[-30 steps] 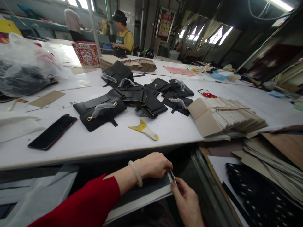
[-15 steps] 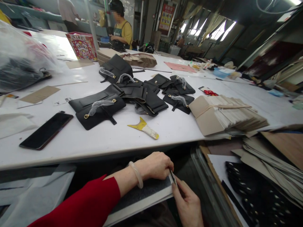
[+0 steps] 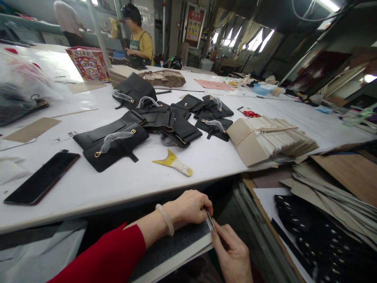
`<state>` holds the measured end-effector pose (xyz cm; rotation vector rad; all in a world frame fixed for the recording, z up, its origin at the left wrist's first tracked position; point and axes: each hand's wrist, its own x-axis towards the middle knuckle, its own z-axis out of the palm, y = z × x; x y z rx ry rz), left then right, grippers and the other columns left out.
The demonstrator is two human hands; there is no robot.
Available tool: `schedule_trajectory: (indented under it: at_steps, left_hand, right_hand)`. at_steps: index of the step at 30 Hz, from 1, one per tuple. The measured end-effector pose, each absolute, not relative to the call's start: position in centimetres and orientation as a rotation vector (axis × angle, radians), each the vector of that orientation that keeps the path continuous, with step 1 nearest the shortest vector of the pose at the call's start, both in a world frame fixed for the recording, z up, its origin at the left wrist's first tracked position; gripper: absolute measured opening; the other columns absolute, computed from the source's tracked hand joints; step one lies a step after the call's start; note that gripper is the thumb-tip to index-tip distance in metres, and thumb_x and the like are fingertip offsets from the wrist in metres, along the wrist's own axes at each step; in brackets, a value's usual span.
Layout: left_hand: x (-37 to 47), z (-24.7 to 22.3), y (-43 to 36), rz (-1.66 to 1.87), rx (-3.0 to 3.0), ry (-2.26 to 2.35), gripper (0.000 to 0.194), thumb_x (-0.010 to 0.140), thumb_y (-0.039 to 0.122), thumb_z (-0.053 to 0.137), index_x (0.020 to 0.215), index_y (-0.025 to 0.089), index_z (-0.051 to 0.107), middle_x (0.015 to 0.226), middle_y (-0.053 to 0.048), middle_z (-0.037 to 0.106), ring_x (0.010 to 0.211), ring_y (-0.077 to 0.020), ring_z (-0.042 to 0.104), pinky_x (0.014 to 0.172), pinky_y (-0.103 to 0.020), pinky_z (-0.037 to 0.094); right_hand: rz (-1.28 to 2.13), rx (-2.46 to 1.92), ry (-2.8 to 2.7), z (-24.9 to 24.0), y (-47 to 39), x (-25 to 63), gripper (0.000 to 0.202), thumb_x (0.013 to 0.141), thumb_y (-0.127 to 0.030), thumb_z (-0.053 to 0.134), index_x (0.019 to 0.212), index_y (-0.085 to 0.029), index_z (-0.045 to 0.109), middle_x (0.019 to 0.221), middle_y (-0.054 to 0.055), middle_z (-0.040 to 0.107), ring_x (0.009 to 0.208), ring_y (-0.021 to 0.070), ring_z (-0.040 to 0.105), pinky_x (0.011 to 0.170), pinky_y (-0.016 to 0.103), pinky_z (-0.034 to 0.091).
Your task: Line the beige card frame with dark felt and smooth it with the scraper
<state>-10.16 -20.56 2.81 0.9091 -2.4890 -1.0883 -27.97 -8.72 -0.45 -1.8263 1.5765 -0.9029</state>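
Note:
My left hand (image 3: 191, 207), with a pale bangle at the wrist, is closed with its fingers curled down on the upper end of a thin dark strip (image 3: 210, 219). From below, my right hand (image 3: 232, 251) pinches the same strip between thumb and fingers. Under them lies a dark grey board (image 3: 184, 244) with a pale edge, tilted below the table front. The strip's exact kind is unclear, as the fingers cover most of it. Nearest on the table is a yellow and white forked scraper-like tool (image 3: 173, 162). Behind it lie several black leather bag pieces (image 3: 114, 145) with plastic-wrapped handles.
On the white table (image 3: 118, 188) are a phone (image 3: 44, 177), a banded stack of card pieces (image 3: 268, 137) and a red patterned box (image 3: 88, 65). To my right, black studded pieces (image 3: 306, 228) lie beside layered sheets (image 3: 332, 192). A person in yellow (image 3: 144, 45) works across the table.
The view has shifted slightly, so the table items sit a little further left. Both hands stay at the strip, the right one's fingers a little closer to the left.

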Motion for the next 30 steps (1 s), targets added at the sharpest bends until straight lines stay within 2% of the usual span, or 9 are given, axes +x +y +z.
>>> schedule_trajectory:
  at_steps: [6,8,11,13,16,20,23,27,30]
  left_hand:
    - [-10.0,3.0,-20.4,-1.052,0.843,-2.477,0.027,0.067,0.011,0.051,0.081,0.022,0.072,0.089,0.000,0.071,0.078,-0.0159,0.064,0.069,-0.023,0.046]
    - [-10.0,3.1,-20.3,-1.045,0.813,-2.472,0.025,0.067,0.011,0.052,0.079,0.021,0.071,0.089,0.001,0.070,0.081,-0.0150,0.063,0.072,-0.021,0.046]
    - [-9.7,3.1,-20.1,-1.033,0.788,-2.468,0.024,0.068,0.010,0.053,0.079,0.020,0.071,0.091,0.000,0.069,0.086,-0.0148,0.062,0.076,-0.021,0.045]
    - [-9.6,3.0,-20.1,-1.027,0.795,-2.466,0.023,0.068,0.010,0.053,0.079,0.020,0.071,0.091,0.000,0.069,0.086,-0.0154,0.061,0.075,-0.022,0.045]
    - [-9.6,3.0,-20.1,-1.040,0.831,-2.455,0.024,0.068,0.010,0.052,0.078,0.020,0.071,0.089,0.000,0.069,0.084,-0.0155,0.060,0.074,-0.022,0.044]
    - [-9.9,3.1,-20.2,-1.101,0.892,-2.438,0.025,0.069,0.011,0.051,0.079,0.022,0.071,0.086,0.000,0.069,0.078,-0.0149,0.061,0.068,-0.023,0.044]
    - [-9.8,3.2,-20.4,-1.168,0.952,-2.416,0.024,0.069,0.014,0.052,0.082,0.022,0.070,0.084,0.000,0.070,0.075,-0.0163,0.062,0.065,-0.024,0.044]
    - [-8.7,4.1,-20.7,-1.298,1.005,-2.370,0.027,0.070,0.022,0.058,0.096,0.021,0.067,0.085,-0.001,0.071,0.071,-0.0175,0.063,0.058,-0.024,0.044]
    - [-6.6,5.6,-20.5,-1.332,1.033,-2.309,0.033,0.073,0.023,0.058,0.105,0.019,0.065,0.096,-0.004,0.071,0.080,-0.0194,0.064,0.066,-0.026,0.047]
  right_hand:
    - [-0.885,-2.168,1.491,1.3,-8.9,-27.2,0.030,0.096,-0.019,0.044,0.116,-0.010,0.065,0.075,0.004,0.053,0.067,0.0139,0.056,0.063,0.024,0.046]
    - [-0.832,-2.151,1.486,2.0,-9.4,-27.1,0.029,0.096,-0.021,0.042,0.105,-0.012,0.068,0.074,0.005,0.054,0.068,0.0156,0.054,0.064,0.027,0.043]
    - [-0.810,-1.704,1.514,2.5,-10.8,-27.4,0.033,0.093,-0.035,0.053,0.069,-0.015,0.064,0.065,0.001,0.050,0.062,0.0137,0.047,0.059,0.027,0.035]
    - [-0.800,-1.265,1.452,2.2,-12.0,-27.8,0.040,0.084,-0.046,0.065,0.059,-0.016,0.054,0.058,-0.002,0.045,0.056,0.0110,0.040,0.054,0.026,0.030]
    - [-0.738,-0.916,1.269,1.4,-13.5,-28.3,0.047,0.071,-0.057,0.073,0.067,-0.020,0.044,0.057,-0.006,0.043,0.052,0.0093,0.038,0.051,0.024,0.031]
    - [-0.628,-0.794,1.109,0.9,-14.4,-28.5,0.052,0.066,-0.055,0.078,0.073,-0.021,0.039,0.064,-0.007,0.044,0.055,0.0080,0.041,0.055,0.023,0.037]
    - [-0.564,-0.785,1.064,1.1,-14.6,-28.6,0.048,0.068,-0.051,0.079,0.080,-0.020,0.044,0.071,-0.005,0.049,0.060,0.0081,0.047,0.059,0.022,0.041]
    - [-0.425,-0.849,1.065,2.1,-15.3,-28.8,0.044,0.075,-0.049,0.075,0.102,-0.019,0.056,0.073,-0.003,0.055,0.061,0.0102,0.051,0.058,0.023,0.043]
    - [-0.225,-0.997,1.074,3.1,-16.4,-28.7,0.049,0.079,-0.051,0.070,0.113,-0.016,0.063,0.073,-0.001,0.057,0.057,0.0092,0.049,0.052,0.021,0.040]
